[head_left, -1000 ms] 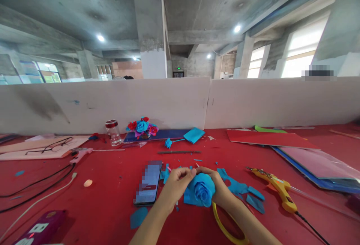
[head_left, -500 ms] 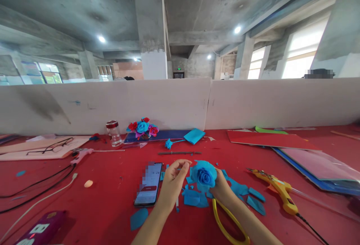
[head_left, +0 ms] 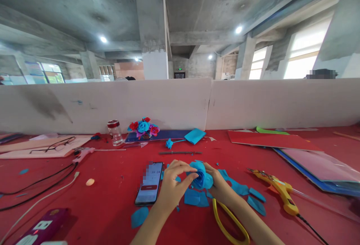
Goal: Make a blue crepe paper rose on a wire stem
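Observation:
A blue paper rose (head_left: pixel 203 178) is held just above the red table (head_left: pixel 112 200) near its front middle. My right hand (head_left: pixel 219 187) grips the rose from the right and behind. My left hand (head_left: pixel 173 185) pinches its left petals with thumb and fingers. Several blue paper scraps (head_left: pixel 194 197) lie under and around the hands. The yellow handles of a pair of scissors (head_left: pixel 229 224) lie beneath my right forearm.
A phone (head_left: pixel 149 187) lies left of my hands. A yellow glue gun (head_left: pixel 277 189) lies to the right, coloured sheets (head_left: pixel 270 139) beyond it. A small bouquet (head_left: pixel 143 127), a jar (head_left: pixel 114 132), glasses (head_left: pixel 53 145), cables (head_left: pixel 39 185) and a power strip (head_left: pixel 42 230) sit behind and to the left.
The rose first rose off the table and turned face-up. My left hand, briefly apart from it, has closed back onto its left petals.

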A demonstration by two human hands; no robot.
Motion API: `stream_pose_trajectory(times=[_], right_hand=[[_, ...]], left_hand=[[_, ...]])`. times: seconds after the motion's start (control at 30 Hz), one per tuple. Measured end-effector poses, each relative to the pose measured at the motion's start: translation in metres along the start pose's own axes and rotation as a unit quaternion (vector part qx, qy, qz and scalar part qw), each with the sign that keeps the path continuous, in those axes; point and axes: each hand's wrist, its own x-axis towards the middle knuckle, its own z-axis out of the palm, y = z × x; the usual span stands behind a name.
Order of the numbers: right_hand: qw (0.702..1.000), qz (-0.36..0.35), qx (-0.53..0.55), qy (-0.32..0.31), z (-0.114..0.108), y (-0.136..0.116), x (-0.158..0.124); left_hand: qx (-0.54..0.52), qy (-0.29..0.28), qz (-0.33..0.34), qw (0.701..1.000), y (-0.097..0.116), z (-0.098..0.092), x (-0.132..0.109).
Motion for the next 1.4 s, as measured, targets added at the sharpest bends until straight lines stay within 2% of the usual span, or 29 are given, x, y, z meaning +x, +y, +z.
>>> stream_pose_trajectory(times=[0.2, 0.4, 0.73, 1.2, 1.4], right_hand=[[1.000, 0.005, -0.016, 0.005, -0.0015, -0.0019, 0.0007], [1.000, 0.005, -0.012, 0.011, -0.0011, -0.0002, -0.0001], [0.998, -0.001, -0.051, 0.044, -0.0028, 0.0053, -0.0019], [0.998, 0.017, -0.047, 0.030, -0.0024, -0.0011, -0.0023], [0.999, 0.010, -0.044, 0.022, -0.0002, 0.0047, -0.0041]], left_hand=[[0.000, -0.006, -0.015, 1.000, -0.0010, -0.0004, 0.0011], [0.024, -0.006, 0.022, 0.999, -0.0006, -0.0001, -0.0021], [0.030, -0.013, 0.014, 0.999, -0.0013, -0.0008, 0.0003], [0.017, -0.009, 0.007, 1.000, 0.0016, -0.0015, -0.0018], [0.044, -0.060, 0.044, 0.996, 0.0029, -0.0046, -0.0006]])
